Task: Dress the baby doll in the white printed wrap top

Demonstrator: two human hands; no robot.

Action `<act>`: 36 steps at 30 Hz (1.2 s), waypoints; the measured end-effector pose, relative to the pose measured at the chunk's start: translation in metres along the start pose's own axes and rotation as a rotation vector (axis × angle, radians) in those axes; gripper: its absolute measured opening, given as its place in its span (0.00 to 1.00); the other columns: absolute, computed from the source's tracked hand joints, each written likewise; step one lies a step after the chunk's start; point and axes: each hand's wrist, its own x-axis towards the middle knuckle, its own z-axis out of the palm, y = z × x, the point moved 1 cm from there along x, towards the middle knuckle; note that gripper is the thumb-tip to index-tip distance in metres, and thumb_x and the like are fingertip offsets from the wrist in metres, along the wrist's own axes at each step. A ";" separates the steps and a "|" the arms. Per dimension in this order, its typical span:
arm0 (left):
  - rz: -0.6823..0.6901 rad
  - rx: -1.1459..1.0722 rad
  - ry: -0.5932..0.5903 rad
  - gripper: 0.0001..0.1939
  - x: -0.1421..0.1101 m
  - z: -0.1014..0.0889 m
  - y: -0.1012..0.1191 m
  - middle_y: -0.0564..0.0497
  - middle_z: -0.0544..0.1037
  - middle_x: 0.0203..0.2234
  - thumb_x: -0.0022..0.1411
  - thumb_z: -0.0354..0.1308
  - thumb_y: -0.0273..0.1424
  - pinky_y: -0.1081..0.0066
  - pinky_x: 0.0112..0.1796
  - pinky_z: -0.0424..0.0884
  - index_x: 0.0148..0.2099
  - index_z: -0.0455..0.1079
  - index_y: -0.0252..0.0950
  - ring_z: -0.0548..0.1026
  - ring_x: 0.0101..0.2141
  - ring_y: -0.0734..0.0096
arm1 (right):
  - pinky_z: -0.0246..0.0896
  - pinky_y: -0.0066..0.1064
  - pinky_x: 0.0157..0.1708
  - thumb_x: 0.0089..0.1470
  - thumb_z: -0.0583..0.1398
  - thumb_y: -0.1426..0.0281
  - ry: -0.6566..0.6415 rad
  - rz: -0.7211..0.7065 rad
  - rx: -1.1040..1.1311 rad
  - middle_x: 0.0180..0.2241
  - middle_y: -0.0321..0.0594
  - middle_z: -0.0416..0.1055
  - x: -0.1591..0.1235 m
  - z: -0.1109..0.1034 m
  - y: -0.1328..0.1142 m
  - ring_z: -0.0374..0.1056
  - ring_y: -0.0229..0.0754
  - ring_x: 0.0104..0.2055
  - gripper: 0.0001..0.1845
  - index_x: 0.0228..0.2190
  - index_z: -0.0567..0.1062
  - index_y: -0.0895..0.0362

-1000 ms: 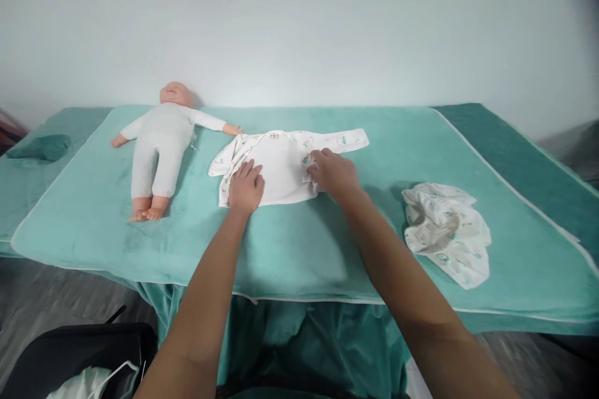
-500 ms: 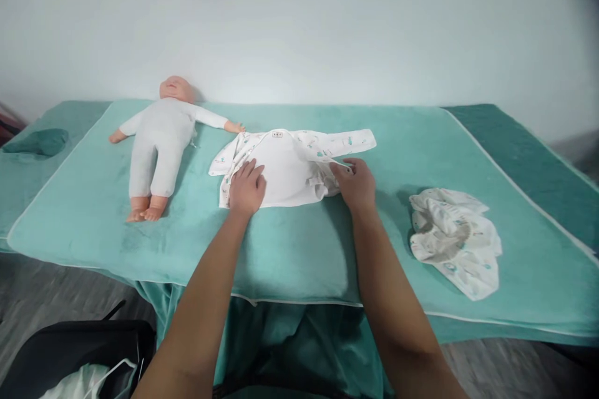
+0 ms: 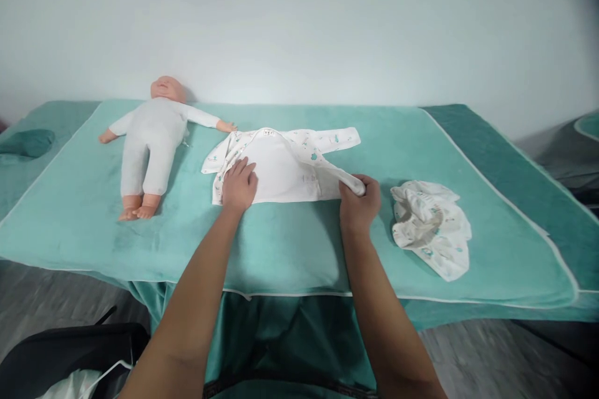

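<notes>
A white baby shirt (image 3: 278, 168) with a small coloured print lies spread on the green table cover, its front open and the plain inside showing. My left hand (image 3: 240, 187) rests flat on the shirt's left front panel, fingers stretched out. At the lower right, my right hand (image 3: 360, 202) is closed on the edge of the right front panel and draws it out taut to the right. The collar label shows at the top. One sleeve reaches out to the upper right; the other is folded at the left.
A baby doll (image 3: 152, 137) in a white suit lies on its back at the left, one hand near the shirt's left shoulder. Crumpled printed baby clothing (image 3: 433, 230) lies to the right. The green cover (image 3: 290, 262) hangs over the front edge. A black chair (image 3: 70, 355) stands lower left.
My right hand has pulled the shirt's right front panel outward, and its bunched fabric has straightened. My left hand stays on the left panel. The view has shifted slightly right.
</notes>
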 end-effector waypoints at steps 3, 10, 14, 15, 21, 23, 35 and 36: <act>0.001 -0.002 -0.007 0.20 0.000 -0.001 0.000 0.47 0.72 0.66 0.71 0.49 0.30 0.52 0.67 0.63 0.59 0.75 0.40 0.66 0.68 0.56 | 0.68 0.41 0.47 0.50 0.59 0.64 0.020 -0.051 0.080 0.42 0.45 0.74 -0.005 0.000 -0.002 0.71 0.49 0.43 0.17 0.43 0.72 0.55; -0.009 0.002 -0.004 0.20 0.000 -0.001 0.000 0.48 0.72 0.66 0.71 0.50 0.30 0.53 0.67 0.63 0.59 0.75 0.41 0.66 0.68 0.57 | 0.67 0.45 0.50 0.53 0.53 0.70 -0.101 -0.314 -0.086 0.42 0.47 0.73 -0.013 0.003 0.006 0.70 0.51 0.46 0.17 0.45 0.71 0.55; 0.004 0.001 0.001 0.20 0.000 0.000 0.000 0.48 0.72 0.65 0.71 0.49 0.30 0.53 0.67 0.63 0.59 0.75 0.40 0.67 0.67 0.57 | 0.62 0.51 0.57 0.54 0.54 0.73 -0.114 -0.454 -0.259 0.53 0.57 0.70 -0.020 0.004 0.000 0.66 0.57 0.57 0.26 0.55 0.69 0.58; 0.007 0.000 0.003 0.20 0.000 0.000 0.000 0.48 0.72 0.65 0.71 0.49 0.30 0.54 0.66 0.63 0.59 0.75 0.40 0.67 0.67 0.57 | 0.59 0.52 0.59 0.55 0.54 0.73 -0.133 -0.506 -0.317 0.57 0.58 0.68 -0.024 0.004 -0.005 0.64 0.58 0.60 0.28 0.58 0.68 0.58; -0.003 -0.009 0.011 0.20 0.000 0.000 0.000 0.48 0.72 0.65 0.70 0.49 0.30 0.53 0.66 0.64 0.59 0.75 0.41 0.67 0.67 0.57 | 0.48 0.57 0.65 0.61 0.53 0.75 -0.443 -0.757 -0.632 0.65 0.52 0.65 -0.035 0.022 -0.053 0.62 0.59 0.61 0.29 0.62 0.66 0.53; -0.002 -0.010 0.005 0.20 0.000 0.001 0.000 0.48 0.72 0.66 0.70 0.49 0.29 0.53 0.66 0.64 0.59 0.75 0.41 0.67 0.67 0.57 | 0.58 0.53 0.59 0.61 0.52 0.76 -0.536 -0.766 -0.695 0.65 0.55 0.64 -0.027 0.038 -0.066 0.64 0.60 0.60 0.28 0.62 0.67 0.55; -0.018 -0.002 -0.001 0.19 0.000 0.000 0.001 0.50 0.73 0.65 0.70 0.50 0.29 0.53 0.66 0.65 0.58 0.76 0.42 0.67 0.67 0.58 | 0.64 0.39 0.42 0.64 0.54 0.70 -0.735 -0.420 -0.478 0.42 0.50 0.77 0.043 0.105 -0.059 0.72 0.50 0.42 0.10 0.40 0.76 0.57; -0.018 -0.001 0.001 0.19 0.000 0.000 0.001 0.50 0.73 0.65 0.70 0.50 0.29 0.53 0.66 0.65 0.58 0.76 0.42 0.67 0.67 0.58 | 0.65 0.38 0.42 0.62 0.56 0.68 -0.744 -0.352 -0.330 0.40 0.47 0.77 0.049 0.106 -0.057 0.72 0.48 0.42 0.09 0.38 0.76 0.56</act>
